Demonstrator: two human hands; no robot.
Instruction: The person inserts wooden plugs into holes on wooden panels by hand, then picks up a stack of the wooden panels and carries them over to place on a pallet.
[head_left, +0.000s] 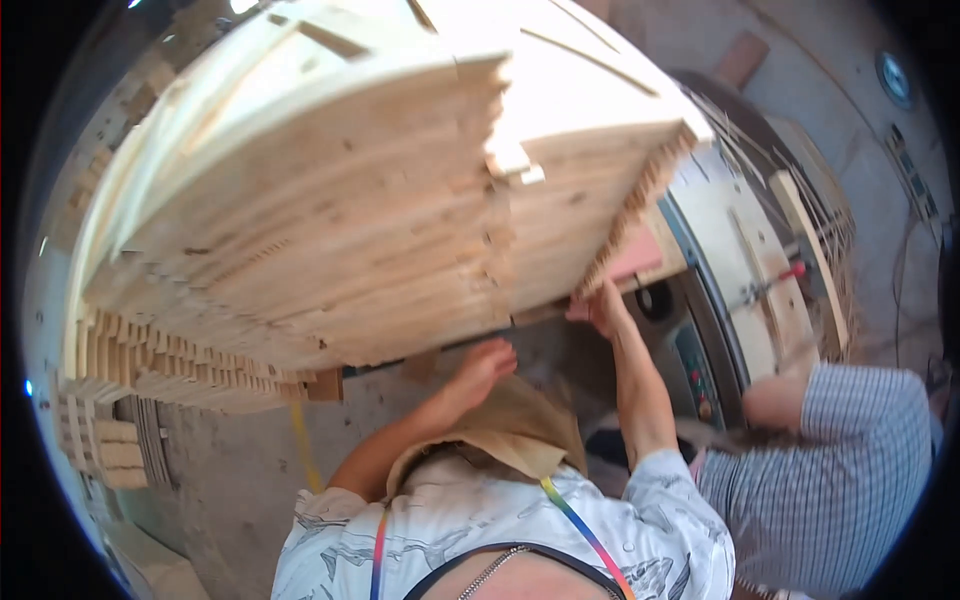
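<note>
Hands under a big stack of wooden slats (330, 210), left hand (483, 362) at its near edge, fingers curled, right hand (603, 305) gripping its right corner, fingers clamped, another person's checked sleeve (830, 480) beside.

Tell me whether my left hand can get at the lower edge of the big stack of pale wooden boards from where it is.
Probably yes: the left hand is already up at the lower edge of the stack of pale wooden boards, with nothing between them.
</note>
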